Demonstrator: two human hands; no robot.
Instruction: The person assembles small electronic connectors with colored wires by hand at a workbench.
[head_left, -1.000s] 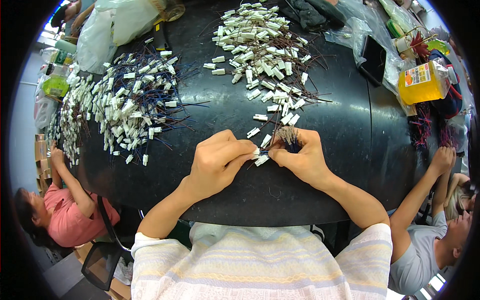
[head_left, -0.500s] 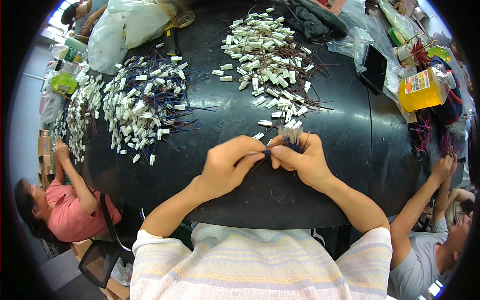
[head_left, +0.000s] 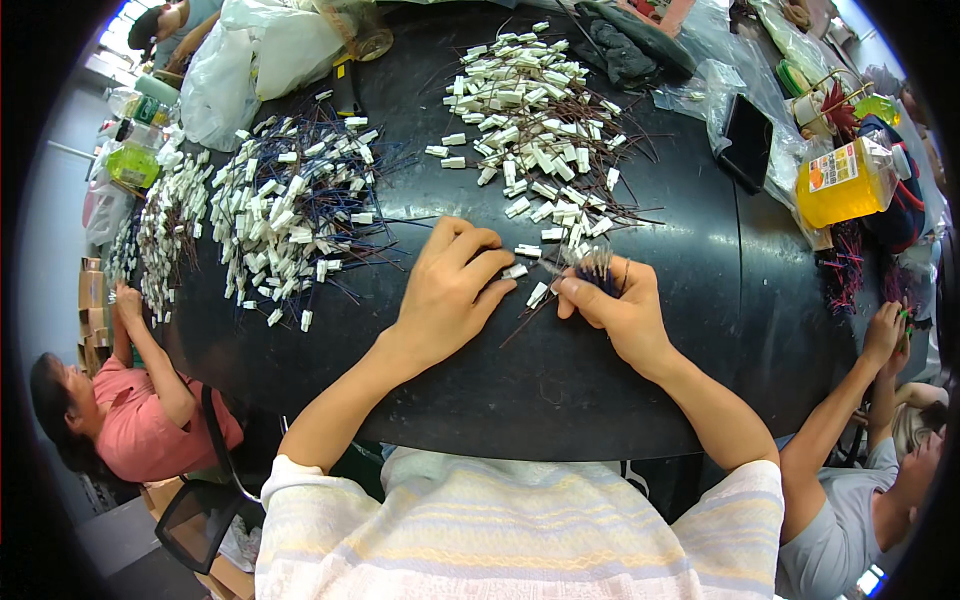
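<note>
White connectors on table between hands.

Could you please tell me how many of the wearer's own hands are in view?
2: the left hand, over the table beside loose white connectors, and the right hand, to its right, holding a bundle of thin wires. Neither hand is hidden.

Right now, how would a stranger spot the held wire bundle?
Find the black table, then the striped-shirted person's right hand. It grips the wire bundle: dark blue, with pale tips. Unlike the loose white connectors nearby, it is gathered in one clump.
</note>
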